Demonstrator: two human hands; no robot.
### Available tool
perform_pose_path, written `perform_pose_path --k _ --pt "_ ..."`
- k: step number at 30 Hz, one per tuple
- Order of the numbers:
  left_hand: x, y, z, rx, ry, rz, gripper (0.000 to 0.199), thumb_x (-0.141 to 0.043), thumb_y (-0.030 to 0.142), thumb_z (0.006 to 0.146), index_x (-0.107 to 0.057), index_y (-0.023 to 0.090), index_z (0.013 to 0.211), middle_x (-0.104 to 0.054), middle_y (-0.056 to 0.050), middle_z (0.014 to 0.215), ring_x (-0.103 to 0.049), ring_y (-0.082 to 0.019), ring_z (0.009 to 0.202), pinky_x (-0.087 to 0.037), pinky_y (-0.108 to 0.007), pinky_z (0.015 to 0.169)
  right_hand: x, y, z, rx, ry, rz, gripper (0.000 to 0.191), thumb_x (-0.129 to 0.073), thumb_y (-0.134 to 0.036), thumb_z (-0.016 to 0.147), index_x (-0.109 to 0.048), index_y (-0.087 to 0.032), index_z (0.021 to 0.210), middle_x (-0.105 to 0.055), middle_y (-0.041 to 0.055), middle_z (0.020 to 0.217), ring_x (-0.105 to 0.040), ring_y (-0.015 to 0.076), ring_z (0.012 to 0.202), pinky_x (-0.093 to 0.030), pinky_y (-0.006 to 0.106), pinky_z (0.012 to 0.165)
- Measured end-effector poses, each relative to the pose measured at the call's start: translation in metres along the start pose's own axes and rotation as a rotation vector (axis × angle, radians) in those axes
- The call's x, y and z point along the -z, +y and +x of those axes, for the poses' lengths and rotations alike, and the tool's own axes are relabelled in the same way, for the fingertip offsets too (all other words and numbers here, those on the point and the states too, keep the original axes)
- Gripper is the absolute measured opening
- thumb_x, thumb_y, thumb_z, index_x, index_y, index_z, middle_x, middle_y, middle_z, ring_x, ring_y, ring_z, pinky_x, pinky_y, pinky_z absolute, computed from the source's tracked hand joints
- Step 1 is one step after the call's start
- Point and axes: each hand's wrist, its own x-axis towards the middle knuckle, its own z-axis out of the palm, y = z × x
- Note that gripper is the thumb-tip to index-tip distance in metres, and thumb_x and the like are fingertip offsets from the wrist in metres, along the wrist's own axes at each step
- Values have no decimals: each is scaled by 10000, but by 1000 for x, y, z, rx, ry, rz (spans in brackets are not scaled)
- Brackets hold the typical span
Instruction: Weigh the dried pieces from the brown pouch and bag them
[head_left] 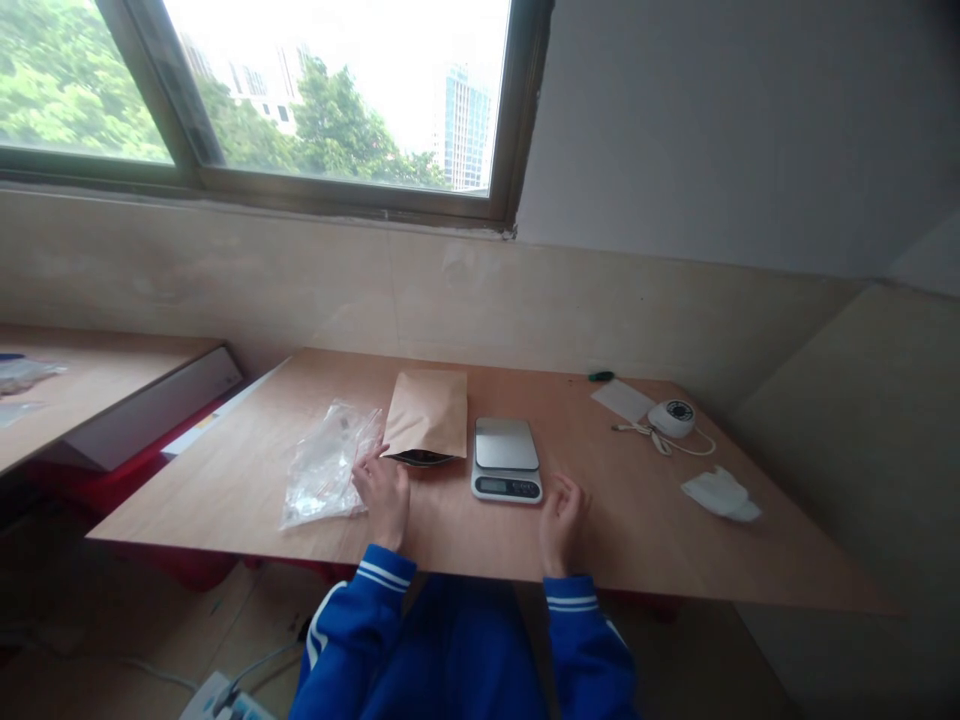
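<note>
A brown paper pouch (429, 412) lies on the wooden table with its dark open mouth toward me. My left hand (384, 495) is at the pouch's lower left corner, beside a clear plastic bag (330, 468); its fingers are slightly bent and apart, and nothing shows in them. Right of the pouch sits a digital scale (506, 460) with a bare silver plate and a dark display panel. My right hand (564, 515) rests on the table just right of the scale, fingers curled loosely, with no object visible in them.
At the right of the table (630, 540) are a white round device (673, 418) with a cable, a white sheet (622, 400), a green item (601, 377) and a crumpled white tissue (720, 494). Another table (112, 360) stands at the left. A wall and window are behind.
</note>
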Motion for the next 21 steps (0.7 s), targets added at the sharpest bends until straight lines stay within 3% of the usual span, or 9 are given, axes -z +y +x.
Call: perform_pose_path --k 2,5,7,11,16,21 --pt "6 -2 14 -166 -72 80 430 -521 215 820 -506 187 1249 -417 -140 1367 -381 -303 1296 -298 -468 1075 1 -18 -9 28 -44 31 228 -420 -240 834 -610 -172 939 -593 141 1022 -545 262 1025 -448 445 909" --pt "8 -6 30 -344 -207 107 363 -526 227 841 -584 265 1197 -388 -65 1463 -303 -287 1372 -250 -459 1111 -5 -51 -38 -53 -203 153 260 -384 -238 881 -626 -183 957 -625 124 1040 -579 239 1015 -472 429 919" --pt "6 -10 38 -375 -297 49 294 -486 237 872 -637 271 1123 -500 -47 1393 -390 -265 1330 -312 -443 1084 -16 -71 -61 -66 -389 237 298 -371 -233 903 -635 -195 1038 -649 109 1076 -600 227 1030 -490 419 926" --pt "3 -14 44 -288 -393 -127 288 -459 287 901 -655 276 1111 -672 -23 1178 -618 -211 1091 -480 -339 932 -52 -99 -87 133 -661 310 426 -374 -140 875 -581 -227 1237 -569 77 1302 -521 215 1222 -449 428 1031" --pt "8 -4 40 -213 -357 -233 255 -505 282 885 -694 268 1056 -726 -4 1059 -678 -190 948 -522 -296 838 -98 -112 -74 299 -752 179 555 -357 -52 824 -489 -173 1349 -484 101 1396 -405 238 1328 -387 465 1092" --pt "15 12 39 -177 -303 -188 247 -533 323 878 -713 278 1041 -752 -9 953 -696 -199 833 -524 -295 746 -121 -121 -63 312 -686 -110 457 -331 -45 865 -547 -77 1267 -570 206 1261 -505 317 1196 -411 507 1012"
